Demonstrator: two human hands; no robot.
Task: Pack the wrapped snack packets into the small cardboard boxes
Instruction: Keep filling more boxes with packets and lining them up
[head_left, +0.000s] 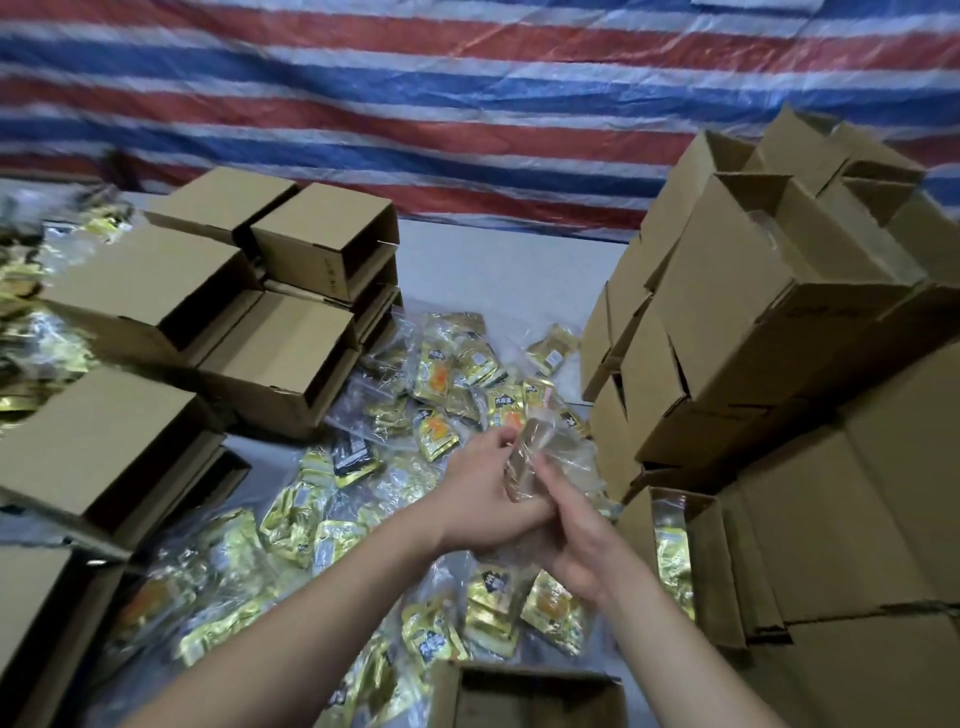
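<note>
Both my hands meet above the middle of the table. My left hand (485, 496) and my right hand (576, 540) together grip a crumpled clear plastic wrapper (530, 447); what it contains is blurred. Beneath them lies a heap of gold foil snack packets (441, 374), several in clear bags. An open small cardboard box (524, 693) sits at the bottom edge in front of me. Another open box (675, 561) at the right holds a gold packet.
Stacks of small cardboard boxes (291, 332) stand at the left, taller stacks (769, 312) at the right. More gold packets (31, 332) pile at the far left. A red, white and blue striped tarp (467, 104) hangs behind the table (498, 270).
</note>
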